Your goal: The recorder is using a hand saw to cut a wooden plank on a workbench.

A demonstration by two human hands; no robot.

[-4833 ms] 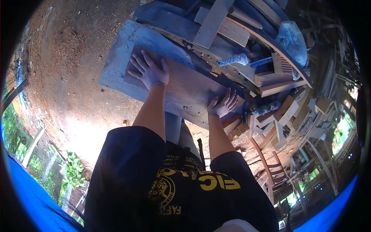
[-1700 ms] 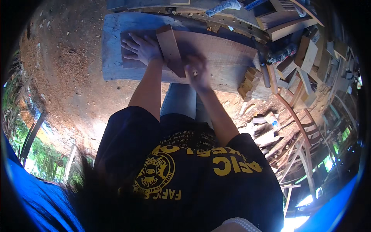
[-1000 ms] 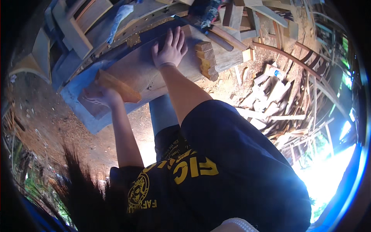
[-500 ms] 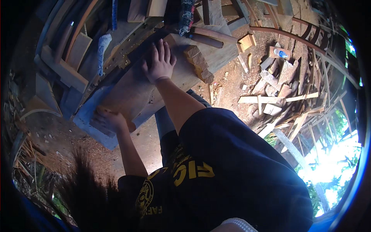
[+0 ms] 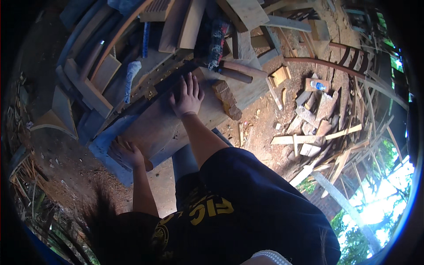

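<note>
From my feed, I have the right hand (image 5: 187,98) spread flat on the board (image 5: 152,126), inside the desk's (image 5: 98,148) left edge; the left hand (image 5: 129,154) covers a block (image 5: 149,166), grip unclear.

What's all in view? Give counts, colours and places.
Board: one, brown, centre, slanting
Slab: one, grey-blue at left, under board
Block: one, brown, board's lower edge, mostly covered
Jagged wood: count unclear, brown, on slab
Wrapped thing: one, white, above board
Bundle: one, dark with red, upper middle
Wood pieces: many, brown, along top
Scraps: many, brown and grey, right
Slatted frame: one, reddish brown, upper right
Shirt: one, black, yellow print, lower middle
Left hand: one, bare, board's left end
Right hand: one, bare, on board
</note>
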